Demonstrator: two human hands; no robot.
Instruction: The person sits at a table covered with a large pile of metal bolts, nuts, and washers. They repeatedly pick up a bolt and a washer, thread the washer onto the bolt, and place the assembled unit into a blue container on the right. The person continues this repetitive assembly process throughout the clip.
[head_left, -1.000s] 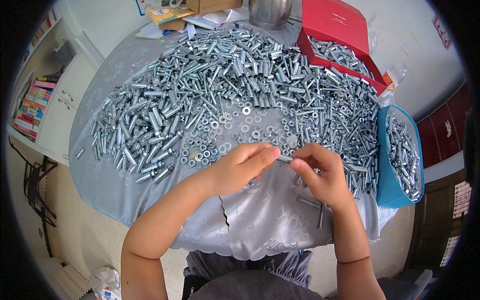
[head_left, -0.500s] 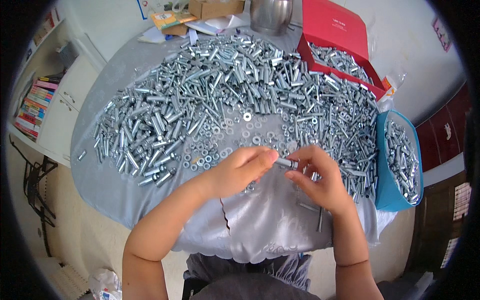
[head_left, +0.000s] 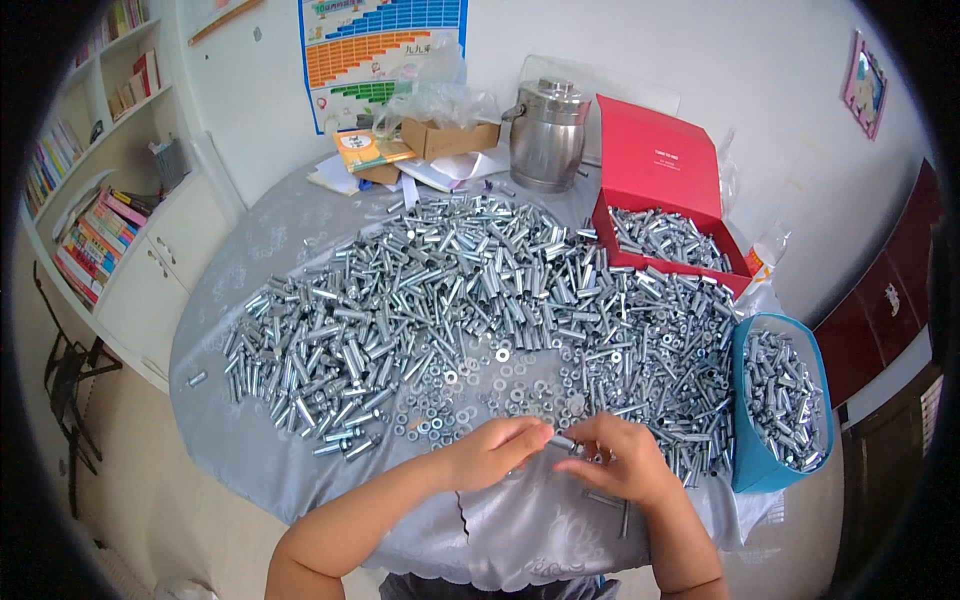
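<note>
Both my hands meet at the near edge of the tabletop (head_left: 300, 250) — left hand (head_left: 497, 452) and right hand (head_left: 618, 460) pinch one small metal bolt (head_left: 563, 443) between fingertips, just above the grey cloth. Bolt pile (head_left: 450, 290) lies beyond; blue bin (head_left: 775, 470) sits right.

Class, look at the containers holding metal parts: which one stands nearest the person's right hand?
The blue container, just beside the right hand; the red box sits farther back.
</note>
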